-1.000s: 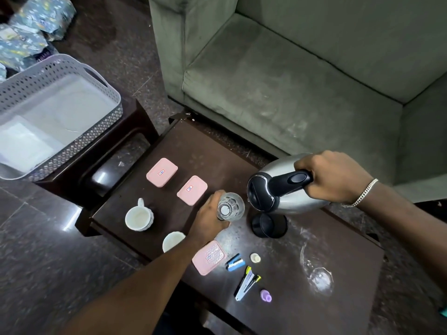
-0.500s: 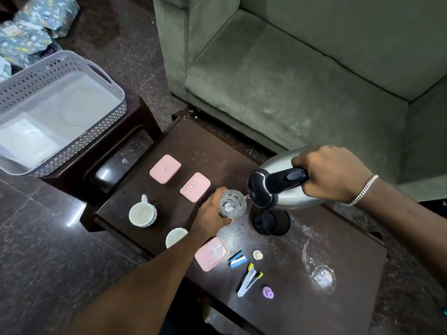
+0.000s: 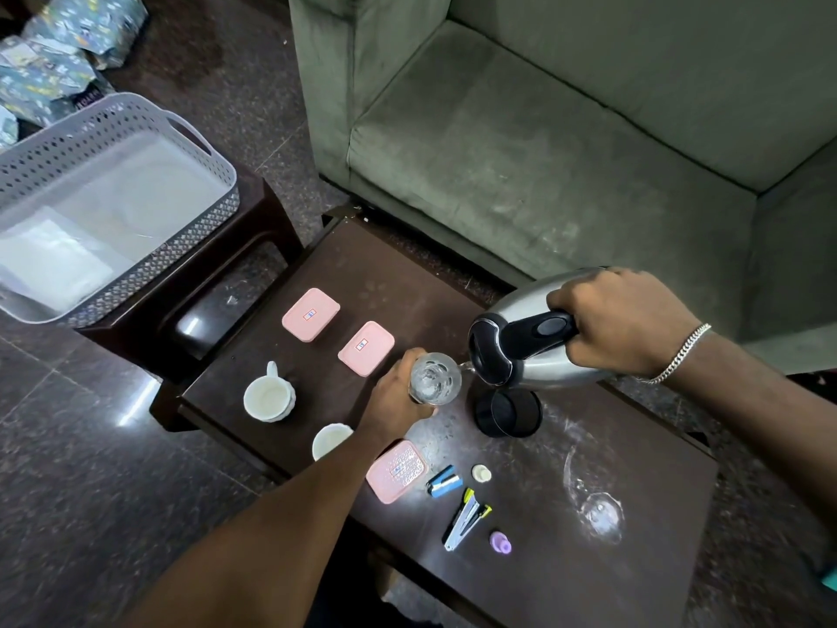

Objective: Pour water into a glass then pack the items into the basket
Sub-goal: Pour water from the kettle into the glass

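Note:
My right hand (image 3: 620, 321) grips the black handle of a steel kettle (image 3: 534, 351), tilted left with its spout at the rim of a clear glass (image 3: 435, 378). A thin stream of water runs into the glass. My left hand (image 3: 394, 396) holds the glass upright on the dark table (image 3: 566, 559). The kettle's black base (image 3: 508, 412) sits just below the kettle. A grey perforated basket (image 3: 149, 129) stands on a stool at the far left, with white sheets inside.
On the table lie three pink boxes (image 3: 310, 314) (image 3: 366, 348) (image 3: 396, 470), two white cups (image 3: 269, 396) (image 3: 330, 441), a second glass on its side (image 3: 593, 505), a blue lighter (image 3: 444, 481), a stapler (image 3: 466, 518), and small caps. A green sofa (image 3: 543, 151) stands behind.
The kettle has tipped further toward the glass and water now flows into it. My left hand has stayed on the glass.

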Action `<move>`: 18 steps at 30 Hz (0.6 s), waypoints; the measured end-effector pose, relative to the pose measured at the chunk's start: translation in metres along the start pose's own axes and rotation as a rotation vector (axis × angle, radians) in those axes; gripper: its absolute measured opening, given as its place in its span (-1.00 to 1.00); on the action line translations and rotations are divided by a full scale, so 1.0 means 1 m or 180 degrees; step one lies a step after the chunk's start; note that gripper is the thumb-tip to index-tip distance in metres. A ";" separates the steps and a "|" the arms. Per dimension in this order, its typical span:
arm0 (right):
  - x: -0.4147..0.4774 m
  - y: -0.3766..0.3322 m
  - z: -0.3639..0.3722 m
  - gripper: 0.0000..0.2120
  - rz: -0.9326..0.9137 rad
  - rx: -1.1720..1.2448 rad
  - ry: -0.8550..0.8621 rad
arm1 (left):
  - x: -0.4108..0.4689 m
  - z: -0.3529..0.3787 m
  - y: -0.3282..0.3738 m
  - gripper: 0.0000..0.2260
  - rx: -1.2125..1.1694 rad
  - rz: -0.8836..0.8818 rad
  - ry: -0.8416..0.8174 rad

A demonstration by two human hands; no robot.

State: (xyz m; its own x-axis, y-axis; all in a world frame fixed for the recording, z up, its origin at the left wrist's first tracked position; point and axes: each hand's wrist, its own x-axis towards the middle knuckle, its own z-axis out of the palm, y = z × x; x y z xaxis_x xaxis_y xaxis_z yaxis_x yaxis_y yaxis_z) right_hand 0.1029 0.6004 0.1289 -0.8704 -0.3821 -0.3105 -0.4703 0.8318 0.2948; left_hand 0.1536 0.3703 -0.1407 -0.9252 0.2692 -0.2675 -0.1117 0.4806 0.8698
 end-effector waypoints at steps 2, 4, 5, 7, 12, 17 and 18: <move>0.000 0.000 -0.001 -0.84 -0.0007 -0.0012 0.0007 | 0.000 0.000 0.000 -0.25 0.0003 -0.0003 0.0002; -0.001 0.000 -0.003 -0.84 -0.0010 -0.0024 0.0000 | 0.000 -0.001 0.000 -0.25 0.0005 -0.0001 -0.0004; -0.001 0.001 -0.003 -0.84 -0.0015 -0.0039 -0.0008 | -0.001 -0.001 0.000 -0.25 0.0000 0.0007 -0.0010; -0.002 0.001 -0.003 -0.84 -0.0027 -0.0072 -0.0006 | -0.001 -0.002 0.001 -0.26 -0.0006 0.0018 -0.0015; -0.002 0.004 -0.005 -0.86 -0.0078 -0.0036 0.0006 | -0.003 -0.002 0.000 -0.26 -0.0034 0.0028 -0.0034; -0.001 0.004 -0.004 -0.85 -0.0095 0.0001 0.0011 | -0.003 -0.002 0.001 -0.26 -0.0088 -0.0009 -0.0062; -0.001 0.004 -0.003 -0.83 -0.0087 -0.0021 0.0030 | -0.003 -0.003 0.001 -0.26 -0.0087 0.0000 -0.0050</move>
State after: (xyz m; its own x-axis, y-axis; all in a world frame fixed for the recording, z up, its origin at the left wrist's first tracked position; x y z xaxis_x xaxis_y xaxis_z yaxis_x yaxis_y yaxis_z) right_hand 0.1011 0.6030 0.1334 -0.8585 -0.4085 -0.3100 -0.4950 0.8183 0.2922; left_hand 0.1550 0.3678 -0.1384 -0.9194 0.2823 -0.2739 -0.1219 0.4576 0.8808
